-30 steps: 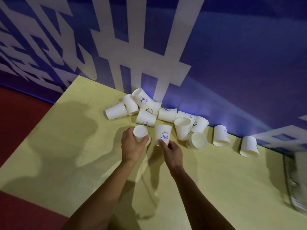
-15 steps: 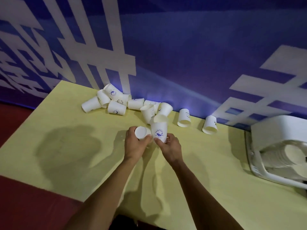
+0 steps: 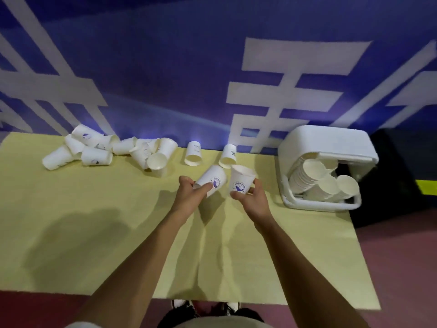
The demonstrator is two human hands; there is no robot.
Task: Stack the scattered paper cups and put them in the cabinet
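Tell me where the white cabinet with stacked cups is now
In the head view, the white cabinet sits at the far right end of the yellow table, against the blue wall, right of the right hand.

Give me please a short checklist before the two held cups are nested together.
1. Left hand grips the tilted cup: ok.
2. Right hand grips the upright cup: ok.
3. Mouth of the upright cup is uncovered: ok.
4. Both cups lined up for nesting: not ok, apart and at different angles.
5. Room left in the cabinet: cannot tell.
6. Table cleared of loose cups: not ok.
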